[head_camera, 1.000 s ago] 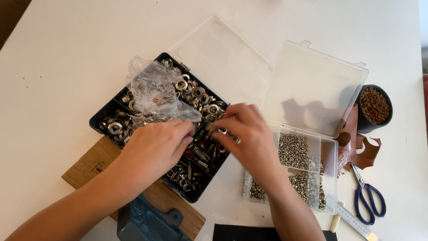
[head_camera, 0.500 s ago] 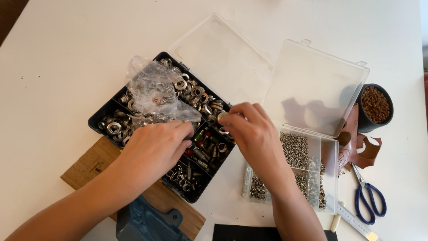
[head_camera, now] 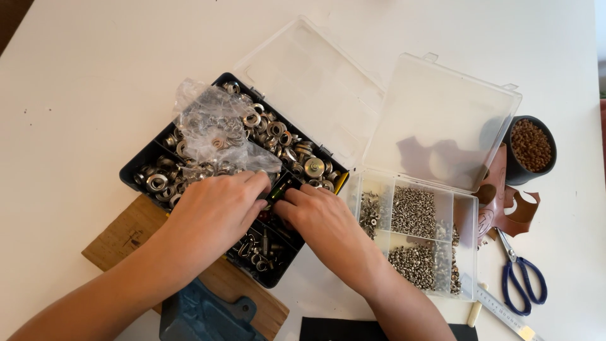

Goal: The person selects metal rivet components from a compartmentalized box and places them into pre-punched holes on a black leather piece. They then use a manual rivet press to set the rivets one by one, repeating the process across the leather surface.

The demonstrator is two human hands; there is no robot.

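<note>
Head view: both hands reach into the black box (head_camera: pixel 146 165) of metal rings; left hand (head_camera: pixel 211 211) and right hand (head_camera: pixel 322 221) pinch a small green tool (head_camera: pixel 278 190) between fingertips.

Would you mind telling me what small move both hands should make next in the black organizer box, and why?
Probably lift the small dark tool clear of the black organizer box. Both the left hand and right hand meet at it with fingertips pinching, and the plastic bag of rings lies just above, crowding that compartment.
</note>
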